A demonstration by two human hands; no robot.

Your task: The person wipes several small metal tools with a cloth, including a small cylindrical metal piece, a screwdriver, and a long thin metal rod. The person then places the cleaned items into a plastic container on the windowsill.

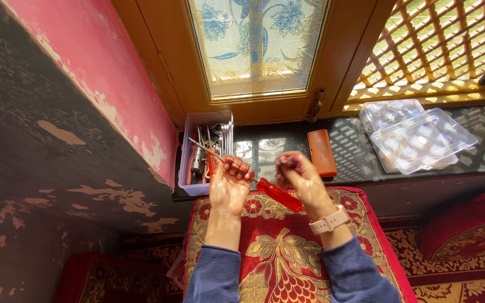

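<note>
My left hand [229, 184] is closed around the metal shaft of a screwdriver with a clear red handle [279, 194]; the shaft tip points up-left over a tool box. The handle slants down-right between my hands. My right hand [300, 177] is held just beside it, fingers curled, with something small and blurred at the fingertips near the handle's upper end. A pale watch sits on my right wrist. Both arms wear blue sleeves.
A pale plastic box [193, 188] with several metal tools stands at the left on the dark sill. An orange case [322, 152] and clear plastic trays [422, 140] lie to the right. A red and gold cushion [279, 252] is below my hands; a peeling pink wall is left.
</note>
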